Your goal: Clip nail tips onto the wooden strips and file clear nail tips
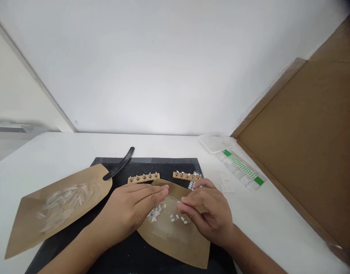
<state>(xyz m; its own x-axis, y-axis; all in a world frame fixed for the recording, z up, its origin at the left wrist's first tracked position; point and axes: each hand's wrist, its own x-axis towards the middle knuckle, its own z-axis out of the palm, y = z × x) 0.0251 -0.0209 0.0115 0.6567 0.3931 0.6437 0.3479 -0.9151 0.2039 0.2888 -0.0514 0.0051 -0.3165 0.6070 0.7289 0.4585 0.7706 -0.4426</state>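
Observation:
My left hand [135, 203] lies with its fingers stretched out and together over the left part of a brown paper sheet [183, 243]. Beside its fingertips is a heap of small white pieces [155, 213]. Over the sheet's right part, my right hand [207, 209] pinches a small white piece [179, 202] between thumb and forefinger. Several loose white pieces [177, 217] lie below that pinch. Behind the hands stand two cork strips, a left one [143, 178] and a right one [186, 176], with metal clips and white tips on them.
At the left, clear plastic pieces [69, 201] rest on another brown sheet [23, 224], touched by a black curved file [119, 163]. A clear case with green labels [243, 167], a translucent tray [216, 142] and a large cardboard sheet [306, 144] are at the right.

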